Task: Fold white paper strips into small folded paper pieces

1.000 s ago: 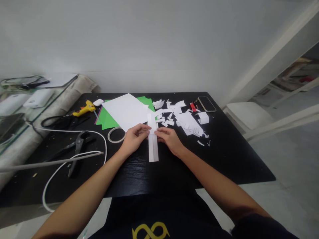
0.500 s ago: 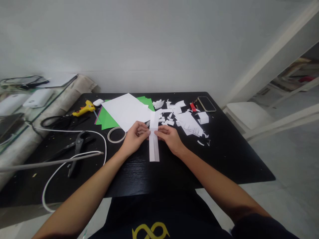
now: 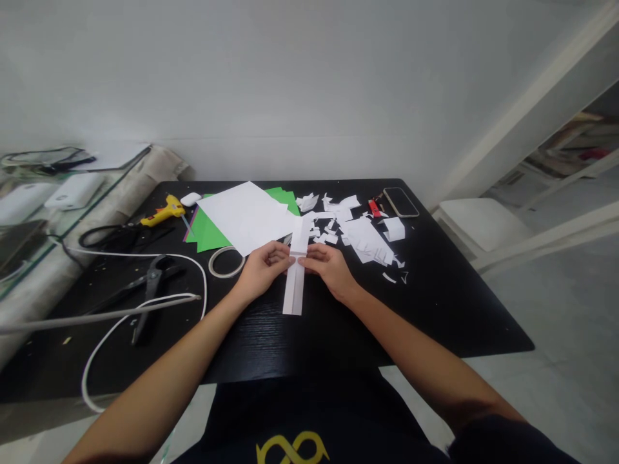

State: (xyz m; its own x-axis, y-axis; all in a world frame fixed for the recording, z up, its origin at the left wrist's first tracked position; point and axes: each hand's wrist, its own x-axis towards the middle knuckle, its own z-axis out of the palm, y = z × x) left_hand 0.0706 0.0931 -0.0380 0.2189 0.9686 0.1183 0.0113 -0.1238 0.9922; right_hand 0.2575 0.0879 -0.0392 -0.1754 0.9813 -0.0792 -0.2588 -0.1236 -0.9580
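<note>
A long, narrow folded strip of white paper (image 3: 294, 290) is held between my two hands over the black table. My left hand (image 3: 264, 265) pinches its left edge near the middle, thumb on top and fingers curled beneath. On the opposite edge my right hand (image 3: 331, 267) grips it the same way, the two thumbs nearly meeting. A crease runs across the strip just above the thumbs, and a lengthwise fold shows in its lower part. The fingertips under the paper are hidden.
White sheets (image 3: 244, 216) lie over green paper (image 3: 210, 233) beyond my left hand, with a tape roll (image 3: 211, 265) nearby. Paper scraps (image 3: 367, 240), a red item (image 3: 374, 207) and a phone (image 3: 401, 202) lie right. Leftward are a yellow glue gun (image 3: 167, 211), dark shears (image 3: 152, 280) and a white cable (image 3: 205, 283).
The lower end of the paper strip has swung slightly to the left, so the strip now slants. Both hands keep their pinch in nearly the same place.
</note>
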